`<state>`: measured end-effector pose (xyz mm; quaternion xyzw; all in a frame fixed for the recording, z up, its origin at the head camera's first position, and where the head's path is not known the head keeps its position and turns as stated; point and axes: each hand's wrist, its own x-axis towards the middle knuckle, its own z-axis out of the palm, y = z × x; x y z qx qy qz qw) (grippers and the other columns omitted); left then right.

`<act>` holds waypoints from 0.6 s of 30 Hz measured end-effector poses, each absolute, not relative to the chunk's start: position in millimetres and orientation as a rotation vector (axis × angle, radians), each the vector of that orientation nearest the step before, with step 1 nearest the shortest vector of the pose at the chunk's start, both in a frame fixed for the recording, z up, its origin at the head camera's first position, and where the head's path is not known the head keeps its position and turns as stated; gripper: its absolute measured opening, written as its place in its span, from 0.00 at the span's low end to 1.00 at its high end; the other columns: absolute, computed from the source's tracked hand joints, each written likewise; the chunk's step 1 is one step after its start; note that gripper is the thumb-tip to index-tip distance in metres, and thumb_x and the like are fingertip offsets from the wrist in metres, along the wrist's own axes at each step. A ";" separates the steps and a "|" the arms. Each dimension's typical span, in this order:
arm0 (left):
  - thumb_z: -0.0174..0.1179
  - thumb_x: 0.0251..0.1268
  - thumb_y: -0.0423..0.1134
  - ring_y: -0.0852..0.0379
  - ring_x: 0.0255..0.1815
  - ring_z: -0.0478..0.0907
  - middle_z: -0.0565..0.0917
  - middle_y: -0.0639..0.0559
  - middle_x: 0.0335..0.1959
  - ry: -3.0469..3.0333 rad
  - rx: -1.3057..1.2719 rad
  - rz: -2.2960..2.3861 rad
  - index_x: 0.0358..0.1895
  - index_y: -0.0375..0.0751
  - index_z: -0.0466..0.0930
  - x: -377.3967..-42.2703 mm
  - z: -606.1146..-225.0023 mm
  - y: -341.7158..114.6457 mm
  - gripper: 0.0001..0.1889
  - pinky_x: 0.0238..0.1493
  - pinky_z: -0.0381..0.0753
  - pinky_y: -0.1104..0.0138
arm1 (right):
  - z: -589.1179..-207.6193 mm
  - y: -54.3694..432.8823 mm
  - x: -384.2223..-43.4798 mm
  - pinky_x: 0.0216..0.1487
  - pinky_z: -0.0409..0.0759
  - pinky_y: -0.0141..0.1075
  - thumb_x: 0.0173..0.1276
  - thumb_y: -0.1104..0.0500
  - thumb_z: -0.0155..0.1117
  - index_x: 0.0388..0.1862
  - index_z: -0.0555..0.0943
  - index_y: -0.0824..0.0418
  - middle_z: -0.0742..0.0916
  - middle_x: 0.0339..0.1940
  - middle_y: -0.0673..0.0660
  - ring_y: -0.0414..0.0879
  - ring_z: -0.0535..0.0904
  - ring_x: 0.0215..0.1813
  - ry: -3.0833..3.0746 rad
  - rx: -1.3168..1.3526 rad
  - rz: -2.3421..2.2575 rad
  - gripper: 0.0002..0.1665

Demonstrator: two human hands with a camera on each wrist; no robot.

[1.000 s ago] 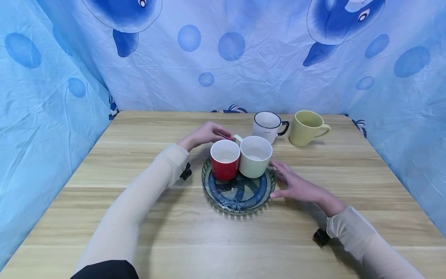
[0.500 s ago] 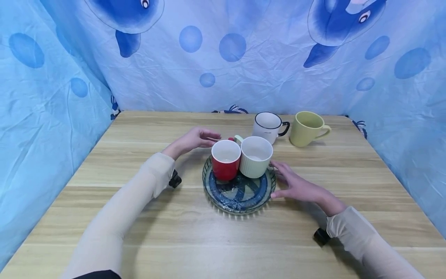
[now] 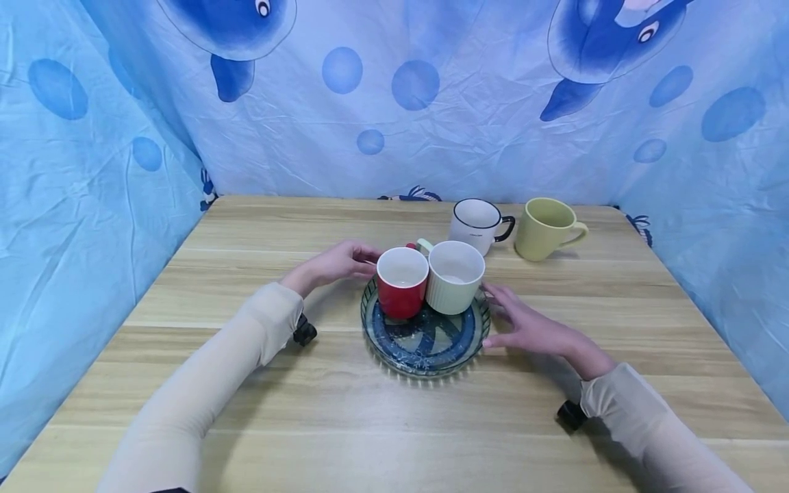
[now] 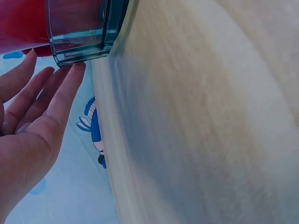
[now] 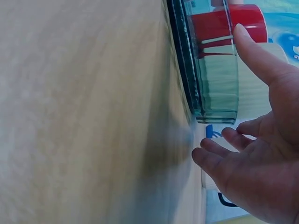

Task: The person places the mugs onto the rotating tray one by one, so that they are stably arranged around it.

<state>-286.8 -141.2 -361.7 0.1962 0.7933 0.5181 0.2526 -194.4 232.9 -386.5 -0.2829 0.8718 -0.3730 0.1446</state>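
- Glass dish [image 3: 425, 361] is sitting on the wooden table [image 3: 345, 431].
- Right hand [image 3: 531, 330] is holding its fingers spread and relaxed beside the dish's right rim.
- Left hand [image 3: 333, 264] is holding its fingers loosely extended at the left rim.
- Ribbed mug [image 3: 455, 284] is standing in the dish.
- Red mug [image 3: 402, 296] is standing just beside it.

Left hand [image 3: 335, 263], fingers [image 4: 67, 93] extended, right hand [image 3: 527, 326], thumb [image 5: 257, 53] spread, forearms [image 3: 203, 383] angled inward

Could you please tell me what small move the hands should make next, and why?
I would perhaps have the right hand bring its fingers in against the glass dish: its thumb seems to reach the glass, but the fingers look apart from it, while the left hand seems to touch the opposite side.
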 end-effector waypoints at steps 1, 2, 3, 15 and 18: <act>0.51 0.66 0.22 0.54 0.58 0.76 0.72 0.31 0.66 2.158 0.533 1.413 0.67 0.24 0.65 -285.8 -361.8 -141.0 0.25 0.59 0.80 0.69 | -386.4 233.8 -195.3 0.72 0.60 0.62 0.58 0.51 0.73 0.79 0.41 0.65 0.52 0.77 0.72 0.72 0.55 0.74 2.513 -0.822 -1.084 0.63; 0.51 0.66 0.22 0.54 0.58 0.76 0.72 0.30 0.66 2.159 0.532 1.416 0.67 0.24 0.65 -284.9 -362.0 -140.9 0.25 0.59 0.80 0.68 | -386.3 234.7 -196.3 0.72 0.59 0.62 0.58 0.51 0.73 0.79 0.42 0.65 0.52 0.77 0.72 0.71 0.55 0.74 2.516 -0.822 -1.094 0.63; 0.52 0.66 0.22 0.55 0.58 0.77 0.72 0.30 0.65 2.162 0.529 1.418 0.67 0.24 0.65 -284.0 -362.1 -140.9 0.25 0.59 0.81 0.68 | -385.6 235.5 -197.1 0.73 0.59 0.61 0.58 0.52 0.72 0.78 0.42 0.65 0.52 0.77 0.71 0.71 0.54 0.74 2.517 -0.822 -1.106 0.62; 0.53 0.68 0.25 0.54 0.57 0.78 0.74 0.31 0.64 2.154 0.507 1.446 0.66 0.26 0.67 -274.1 -360.1 -147.0 0.23 0.60 0.81 0.60 | -379.3 241.0 -212.5 0.75 0.54 0.63 0.66 0.57 0.65 0.78 0.44 0.66 0.56 0.77 0.71 0.68 0.53 0.76 2.638 -0.699 -1.247 0.52; 0.52 0.69 0.26 0.61 0.50 0.80 0.77 0.32 0.60 2.178 0.510 1.422 0.66 0.26 0.67 -273.7 -359.6 -148.3 0.23 0.57 0.83 0.61 | -375.6 240.8 -216.8 0.76 0.53 0.62 0.67 0.59 0.64 0.78 0.46 0.68 0.56 0.77 0.71 0.67 0.51 0.77 2.678 -0.662 -1.285 0.50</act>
